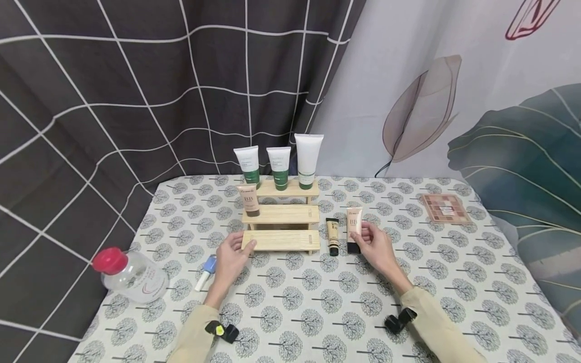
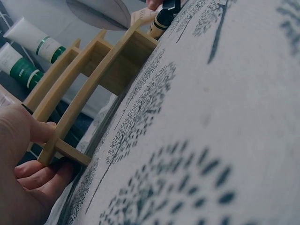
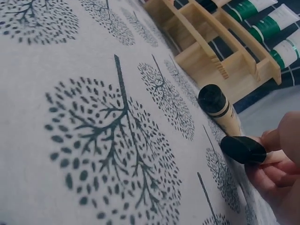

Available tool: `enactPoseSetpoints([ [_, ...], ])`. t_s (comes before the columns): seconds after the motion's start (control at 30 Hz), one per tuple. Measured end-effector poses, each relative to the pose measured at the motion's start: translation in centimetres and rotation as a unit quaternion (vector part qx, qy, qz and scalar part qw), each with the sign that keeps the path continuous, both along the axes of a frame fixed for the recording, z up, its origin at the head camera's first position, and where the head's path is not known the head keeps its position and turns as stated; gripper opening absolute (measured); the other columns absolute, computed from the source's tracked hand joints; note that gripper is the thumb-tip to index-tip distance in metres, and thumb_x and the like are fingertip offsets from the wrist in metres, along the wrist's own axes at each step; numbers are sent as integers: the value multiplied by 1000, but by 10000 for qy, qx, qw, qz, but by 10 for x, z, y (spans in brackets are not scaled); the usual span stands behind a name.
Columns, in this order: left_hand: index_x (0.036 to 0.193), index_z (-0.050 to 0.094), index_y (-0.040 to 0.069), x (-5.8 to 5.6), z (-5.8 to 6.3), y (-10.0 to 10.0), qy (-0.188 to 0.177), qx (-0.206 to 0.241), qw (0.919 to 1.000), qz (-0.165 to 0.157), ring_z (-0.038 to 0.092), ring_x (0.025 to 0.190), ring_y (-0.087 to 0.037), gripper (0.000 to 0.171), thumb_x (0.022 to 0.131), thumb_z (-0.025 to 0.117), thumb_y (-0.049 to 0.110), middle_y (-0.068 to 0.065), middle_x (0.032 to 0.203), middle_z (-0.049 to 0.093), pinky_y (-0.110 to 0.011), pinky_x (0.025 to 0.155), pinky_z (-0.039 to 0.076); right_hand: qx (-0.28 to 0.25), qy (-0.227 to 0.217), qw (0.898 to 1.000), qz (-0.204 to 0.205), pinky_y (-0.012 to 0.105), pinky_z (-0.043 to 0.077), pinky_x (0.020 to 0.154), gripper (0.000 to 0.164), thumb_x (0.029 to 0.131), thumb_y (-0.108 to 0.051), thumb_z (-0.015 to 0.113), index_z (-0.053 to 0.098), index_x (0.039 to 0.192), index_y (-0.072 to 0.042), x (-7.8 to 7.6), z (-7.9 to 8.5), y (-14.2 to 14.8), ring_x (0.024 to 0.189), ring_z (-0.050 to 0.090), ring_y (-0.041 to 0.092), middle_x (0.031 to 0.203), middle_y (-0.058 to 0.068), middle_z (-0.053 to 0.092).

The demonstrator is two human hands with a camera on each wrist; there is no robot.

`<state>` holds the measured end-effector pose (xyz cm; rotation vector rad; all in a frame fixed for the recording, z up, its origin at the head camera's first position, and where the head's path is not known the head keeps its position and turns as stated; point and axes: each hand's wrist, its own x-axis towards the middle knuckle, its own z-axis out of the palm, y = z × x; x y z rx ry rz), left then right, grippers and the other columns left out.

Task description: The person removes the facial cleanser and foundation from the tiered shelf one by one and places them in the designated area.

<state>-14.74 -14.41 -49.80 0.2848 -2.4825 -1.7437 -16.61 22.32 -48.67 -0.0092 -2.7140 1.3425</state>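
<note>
A three-step wooden display stand [image 1: 281, 240] sits in the middle of the table. My left hand [image 1: 232, 257] grips the left end of its lowest step, thumb above and fingers beneath, as the left wrist view shows. In my right hand [image 1: 375, 245] is a pink BB cream tube [image 1: 354, 222] with a dark cap [image 3: 243, 150], pinched between thumb and fingers. Between that tube and the stand lies a smaller gold tube with a black cap [image 1: 333, 237]. Three white-and-green tubes [image 1: 280, 169] stand on the top step. Another BB cream tube [image 1: 248, 200] stands on the middle step's left end.
A clear bottle with a red cap [image 1: 131, 275] lies at the left. Near my left wrist is a small blue-and-white bottle [image 1: 206, 272]. An eyeshadow palette [image 1: 447, 208] lies at the back right. Curtains [image 1: 204, 101] hang behind the table.
</note>
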Motion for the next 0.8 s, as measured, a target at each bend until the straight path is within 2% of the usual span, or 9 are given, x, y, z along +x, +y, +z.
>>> enactPoseSetpoints([
  [0.23, 133, 57, -3, 0, 0, -1, 34, 13, 10000, 9, 68, 112, -35, 50, 90, 76, 16, -24, 126, 67, -43, 100, 59, 348, -247, 9991, -10, 25, 60, 70, 42, 94, -16, 71, 60, 124, 11, 3, 1, 2, 81, 71, 25, 99, 24, 73],
  [0.43, 133, 57, -3, 0, 0, 0, -25, 15, 10000, -8, 67, 114, -35, 51, 90, 76, 16, -24, 128, 66, -43, 101, 59, 581, -578, 9966, -85, 19, 53, 60, 45, 93, -22, 72, 63, 123, 10, 5, 3, 4, 73, 65, 16, 92, 18, 73],
  [0.53, 133, 57, -3, 1, 0, 1, -43, 30, 10000, 1, 67, 115, -35, 52, 90, 77, 16, -25, 128, 66, -43, 102, 58, 577, -641, 9963, -68, 19, 53, 56, 45, 92, -21, 73, 64, 122, 11, 6, 3, 5, 70, 65, 15, 90, 18, 73],
  [0.8, 134, 55, -4, 1, 3, 1, -84, 78, 9999, 5, 66, 117, -37, 53, 89, 76, 15, -26, 129, 65, -44, 103, 57, 731, -412, 9964, -137, 25, 60, 68, 45, 90, -16, 74, 63, 121, 14, 5, 2, 8, 80, 70, 25, 95, 22, 72],
])
